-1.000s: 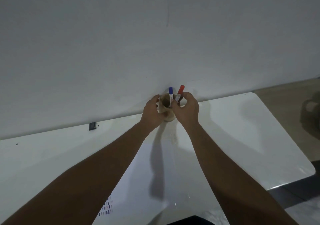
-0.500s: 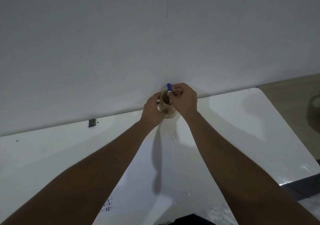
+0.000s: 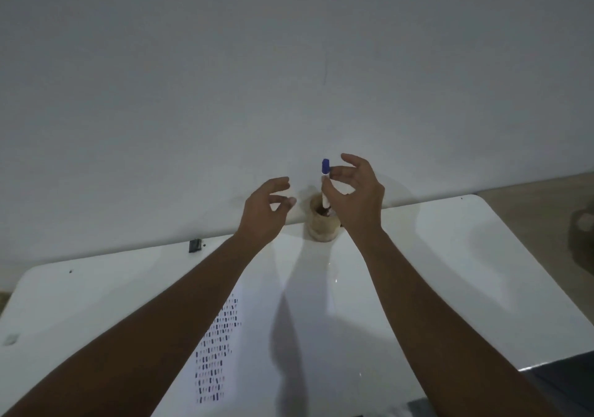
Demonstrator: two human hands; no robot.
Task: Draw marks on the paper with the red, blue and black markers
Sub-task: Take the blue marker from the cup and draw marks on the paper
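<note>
A beige holder cup [image 3: 323, 227] stands at the table's far edge against the wall. My right hand [image 3: 353, 195] pinches the blue-capped marker [image 3: 325, 180] between thumb and forefinger, its lower end just inside the cup's mouth. A hint of red shows inside the cup; the black marker is out of sight. My left hand [image 3: 265, 209] hovers left of the cup, fingers spread, holding nothing. The paper [image 3: 250, 336] lies between my forearms, with rows of short dark and blue marks along its left side.
The white table [image 3: 450, 256] has rounded corners and ends close on the right. A small black clip [image 3: 194, 245] sits at the far edge on the left. A plain wall rises directly behind the cup. Floor and a dim object show at far right.
My left hand has let go of the cup and opened. My right hand has taken the blue marker and raised it. The red marker now sits low in the cup.
</note>
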